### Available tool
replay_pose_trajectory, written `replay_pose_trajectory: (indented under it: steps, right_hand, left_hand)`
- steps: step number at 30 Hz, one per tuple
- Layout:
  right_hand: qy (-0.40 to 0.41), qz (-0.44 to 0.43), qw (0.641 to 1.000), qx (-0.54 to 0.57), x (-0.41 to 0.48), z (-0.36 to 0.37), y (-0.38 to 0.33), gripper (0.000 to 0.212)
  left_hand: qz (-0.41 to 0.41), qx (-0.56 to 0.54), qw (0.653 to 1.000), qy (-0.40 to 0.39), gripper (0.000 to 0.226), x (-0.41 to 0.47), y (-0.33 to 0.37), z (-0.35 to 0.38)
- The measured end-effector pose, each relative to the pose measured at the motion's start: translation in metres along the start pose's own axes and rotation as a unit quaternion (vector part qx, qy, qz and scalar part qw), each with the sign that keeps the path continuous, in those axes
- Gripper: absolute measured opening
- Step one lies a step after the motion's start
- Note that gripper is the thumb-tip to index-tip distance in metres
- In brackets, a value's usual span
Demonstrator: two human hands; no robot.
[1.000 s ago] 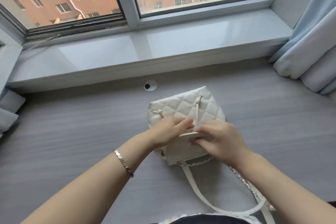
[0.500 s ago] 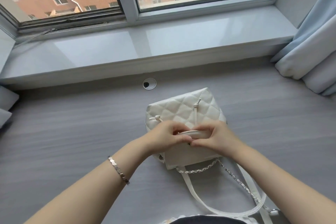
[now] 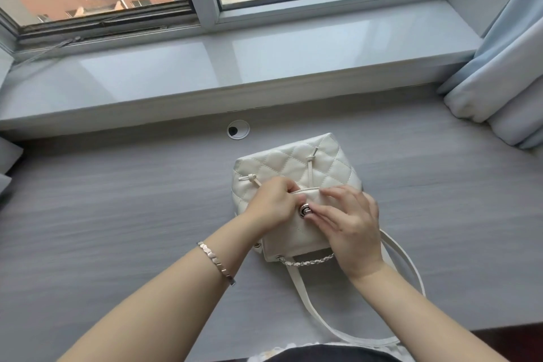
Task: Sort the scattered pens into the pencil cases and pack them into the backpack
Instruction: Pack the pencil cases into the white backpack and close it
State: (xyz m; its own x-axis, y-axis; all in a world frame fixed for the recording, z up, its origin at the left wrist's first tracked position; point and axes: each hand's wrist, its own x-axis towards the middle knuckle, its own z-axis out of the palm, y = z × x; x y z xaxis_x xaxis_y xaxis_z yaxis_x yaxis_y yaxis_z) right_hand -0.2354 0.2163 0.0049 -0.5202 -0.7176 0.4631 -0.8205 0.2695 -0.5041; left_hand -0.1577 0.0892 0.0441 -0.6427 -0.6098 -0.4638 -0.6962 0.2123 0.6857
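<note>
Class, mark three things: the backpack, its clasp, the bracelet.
backpack (image 3: pixel 293 163): head view, quilted panel.
clasp (image 3: pixel 304 211): head view, silver centre.
bracelet (image 3: pixel 216 262): head view, middle links.

Centre of desk (image 3: pixel 117 214): backpack (image 3: pixel 296 167). Beyond backpack, just before windowsill (image 3: pixel 264 62): cable grommet (image 3: pixel 238 129). Far right: curtain (image 3: pixel 499 82). On backpack flap: left hand (image 3: pixel 271 204) left of clasp (image 3: pixel 304 211), right hand (image 3: pixel 349 223) right of it. Near right: strap (image 3: pixel 405 273), reaching desk's near edge.

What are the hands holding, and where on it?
The white quilted leather backpack: the left hand pinches its flap beside the silver clasp; the right hand presses there, fingers straight.
</note>
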Motion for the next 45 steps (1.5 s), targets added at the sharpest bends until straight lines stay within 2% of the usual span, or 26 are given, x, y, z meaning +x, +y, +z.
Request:
replay_pose_trajectory:
  steps: [4, 6, 9, 11, 15, 16, 21, 23, 25, 27, 31, 34, 35, 36, 38, 39, 40, 42, 44, 45]
  right_hand:
    - [0.017, 0.009, 1.0, 0.016, -0.004, -0.001, -0.009, 0.014]
    - [0.013, 0.018, 1.0, 0.004, -0.001, -0.002, -0.012, 0.015]
    - [-0.003, 0.0, 0.999, -0.049, 0.004, 0.0, -0.019, 0.029]
    - [-0.053, -0.004, 0.996, -0.065, 0.002, 0.0, -0.028, 0.036]
    - [-0.16, 0.159, 0.974, -0.008, 0.012, -0.014, -0.037, 0.031]
    - [-0.173, 0.177, 0.969, -0.002, 0.015, -0.018, -0.035, 0.029]
    - [-0.203, 0.109, 0.97, -0.074, 0.016, -0.014, -0.03, 0.024]
    - [-0.19, 0.103, 0.971, -0.099, 0.014, -0.013, -0.035, 0.023]
    - [-0.203, 0.11, 0.966, -0.119, 0.019, -0.018, -0.043, 0.021]
    - [-0.228, 0.125, 0.956, -0.133, 0.022, -0.02, -0.046, 0.027]
    - [-0.272, 0.165, 0.94, -0.121, 0.03, -0.022, -0.052, 0.028]
    - [-0.283, 0.19, 0.939, -0.041, 0.029, -0.028, -0.042, 0.022]
    - [-0.262, 0.198, 0.945, -0.003, 0.026, -0.031, -0.035, 0.025]
    - [-0.205, 0.206, 0.956, 0.038, 0.023, -0.035, -0.025, 0.024]
    - [-0.081, 0.235, 0.964, 0.091, 0.013, -0.04, -0.001, 0.01]
    - [-0.076, 0.265, 0.955, 0.107, 0.009, -0.043, 0.01, 0.029]
    - [-0.114, 0.307, 0.936, 0.127, 0.004, -0.045, 0.021, 0.052]
    - [-0.252, 0.386, 0.88, 0.119, -0.009, -0.047, 0.038, 0.091]
    - [-0.374, 0.362, 0.853, -0.028, -0.027, -0.046, 0.046, 0.115]
    - [-0.403, 0.334, 0.847, -0.096, -0.037, -0.045, 0.047, 0.12]
  left_hand:
    - [-0.013, 0.006, 1.0, 0.003, 0.011, 0.001, 0.002, 0.0]
    - [-0.012, 0.006, 1.0, 0.006, 0.021, -0.001, 0.001, 0.0]
    - [-0.02, 0.007, 1.0, 0.014, 0.026, -0.001, 0.001, 0.002]
    - [-0.025, 0.006, 1.0, 0.016, 0.025, -0.002, 0.001, 0.003]
    - [-0.016, 0.003, 1.0, 0.017, 0.015, -0.006, 0.0, 0.003]
    - [-0.012, 0.004, 1.0, 0.017, 0.015, -0.006, 0.0, 0.003]
    - [-0.013, 0.009, 1.0, 0.019, 0.026, -0.005, 0.0, 0.002]
    - [-0.014, 0.01, 1.0, 0.021, 0.026, -0.005, 0.0, 0.002]
    - [-0.011, 0.011, 1.0, 0.022, 0.025, -0.005, -0.001, 0.003]
    - [-0.01, 0.011, 1.0, 0.023, 0.023, -0.005, -0.002, 0.004]
    - [0.003, 0.007, 0.999, 0.049, 0.015, -0.009, -0.001, 0.008]
    - [0.051, -0.035, 0.993, 0.101, 0.007, -0.019, -0.008, 0.014]
    - [0.083, -0.06, 0.986, 0.134, 0.015, -0.025, -0.014, 0.016]
    - [0.11, -0.082, 0.975, 0.176, 0.029, -0.031, -0.021, 0.018]
    - [0.108, -0.087, 0.955, 0.261, 0.062, -0.042, -0.034, 0.019]
    - [0.076, -0.076, 0.95, 0.293, 0.078, -0.045, -0.039, 0.018]
    - [0.028, -0.071, 0.949, 0.307, 0.092, -0.048, -0.043, 0.018]
    - [-0.083, -0.14, 0.95, 0.268, 0.111, -0.051, -0.049, 0.017]
    - [-0.146, -0.297, 0.925, 0.19, 0.116, -0.048, -0.052, 0.019]
    - [-0.171, -0.354, 0.905, 0.16, 0.115, -0.047, -0.053, 0.021]
